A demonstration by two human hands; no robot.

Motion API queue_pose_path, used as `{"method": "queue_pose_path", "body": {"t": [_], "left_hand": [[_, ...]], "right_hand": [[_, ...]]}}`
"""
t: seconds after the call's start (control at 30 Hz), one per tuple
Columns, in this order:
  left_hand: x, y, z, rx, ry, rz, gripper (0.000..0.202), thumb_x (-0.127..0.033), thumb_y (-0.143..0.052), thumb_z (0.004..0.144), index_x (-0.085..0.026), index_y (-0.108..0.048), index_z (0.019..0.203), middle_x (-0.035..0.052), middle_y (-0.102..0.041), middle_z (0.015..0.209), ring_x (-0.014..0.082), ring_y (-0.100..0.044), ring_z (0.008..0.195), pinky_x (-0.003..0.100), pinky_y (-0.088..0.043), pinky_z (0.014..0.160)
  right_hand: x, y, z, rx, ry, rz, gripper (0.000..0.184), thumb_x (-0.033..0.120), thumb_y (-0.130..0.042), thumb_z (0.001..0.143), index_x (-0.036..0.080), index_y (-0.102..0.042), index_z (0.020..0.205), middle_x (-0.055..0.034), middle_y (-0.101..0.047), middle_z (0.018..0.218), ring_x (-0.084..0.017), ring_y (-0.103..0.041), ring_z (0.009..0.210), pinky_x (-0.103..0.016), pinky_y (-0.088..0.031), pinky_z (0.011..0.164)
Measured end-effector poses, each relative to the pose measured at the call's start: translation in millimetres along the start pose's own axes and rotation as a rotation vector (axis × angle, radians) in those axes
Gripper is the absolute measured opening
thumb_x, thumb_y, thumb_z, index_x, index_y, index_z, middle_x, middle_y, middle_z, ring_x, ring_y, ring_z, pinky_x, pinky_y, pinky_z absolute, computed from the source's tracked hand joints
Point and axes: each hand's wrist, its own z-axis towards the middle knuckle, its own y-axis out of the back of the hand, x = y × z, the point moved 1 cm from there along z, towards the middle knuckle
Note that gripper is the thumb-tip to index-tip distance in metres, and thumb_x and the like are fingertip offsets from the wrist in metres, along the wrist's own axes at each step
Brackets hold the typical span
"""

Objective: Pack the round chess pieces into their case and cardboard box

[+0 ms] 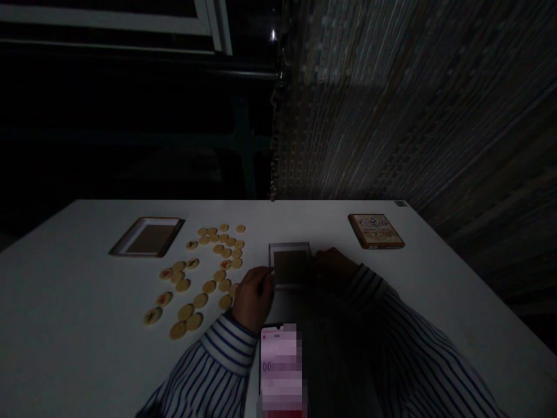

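In front of me on the white table, a small open shallow box (289, 245) with pale walls and a brown bottom sits between my two hands. My left hand (253, 295) has its fingers closed at the box's left wall. At the opposite side my right hand (334, 264) pinches the right wall, its fingertips mostly lost in shadow. Several round wooden Chinese chess pieces (209, 287) are scattered left of my left hand. A few show red or dark characters; most look blank on top.
An open box half (114, 252) lies at the back left of the table (82, 313). A box with a printed cover (378, 230) rests at the back right. A lit phone (278, 366) is close to me, between my forearms. A strand curtain (369, 116) hangs behind.
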Motion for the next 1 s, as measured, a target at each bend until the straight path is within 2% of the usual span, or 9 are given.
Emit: {"method": "queue_pose_path", "body": {"t": [0.27, 0.4, 0.53, 0.77, 1.0], "left_hand": [[0, 0.4, 0, -0.013, -0.023, 0.005, 0.023, -0.020, -0.045, 0.076, -0.015, -0.062, 0.091, 0.0076, -0.064, 0.090, 0.0172, -0.059, 0.086, 0.032, -0.048, 0.080], [0, 0.5, 0, -0.010, -0.019, 0.001, 0.023, -0.021, -0.045, 0.076, -0.014, -0.062, 0.090, 0.0082, -0.064, 0.090, 0.0175, -0.059, 0.086, 0.033, -0.048, 0.080], [-1, 0.4, 0, -0.008, -0.023, 0.005, 0.023, -0.021, -0.045, 0.076, -0.015, -0.062, 0.090, 0.0083, -0.064, 0.091, 0.0178, -0.059, 0.087, 0.033, -0.047, 0.081], [0, 0.8, -2, 0.002, -0.031, 0.008, 0.024, -0.023, -0.045, 0.077, -0.014, -0.060, 0.094, 0.0090, -0.063, 0.093, 0.0178, -0.058, 0.087, 0.033, -0.047, 0.080], [3, 1.8, -8, 0.002, -0.095, -0.005, 0.022, -0.022, -0.045, 0.077, -0.017, -0.059, 0.094, 0.0074, -0.063, 0.094, 0.0172, -0.058, 0.089, 0.032, -0.047, 0.080]], "right_hand": [[-1, 1, -3, -0.075, 0.039, 0.041, 0.015, 0.028, -0.049, 0.078, 0.022, -0.063, 0.079, -0.0038, -0.064, 0.087, -0.017, -0.054, 0.085, -0.028, -0.032, 0.071], [-5, 4, -7, -0.158, 0.050, 0.072, 0.017, 0.027, -0.048, 0.078, 0.021, -0.063, 0.082, -0.0046, -0.062, 0.090, -0.017, -0.055, 0.084, -0.027, -0.034, 0.070], [-11, 2, -12, -0.222, 0.001, 0.125, 0.022, 0.027, -0.048, 0.078, 0.019, -0.062, 0.092, -0.0063, -0.061, 0.087, -0.015, -0.055, 0.078, -0.026, -0.037, 0.069], [-9, -17, -26, -0.382, -0.117, 0.228, 0.033, 0.030, -0.047, 0.077, 0.018, -0.056, 0.106, -0.0087, -0.061, 0.096, -0.016, -0.057, 0.081, -0.030, -0.041, 0.071], [8, -35, -37, -0.366, -0.197, 0.294, 0.034, 0.030, -0.044, 0.080, 0.015, -0.056, 0.108, -0.0099, -0.061, 0.103, -0.018, -0.057, 0.088, -0.031, -0.044, 0.075]]}}
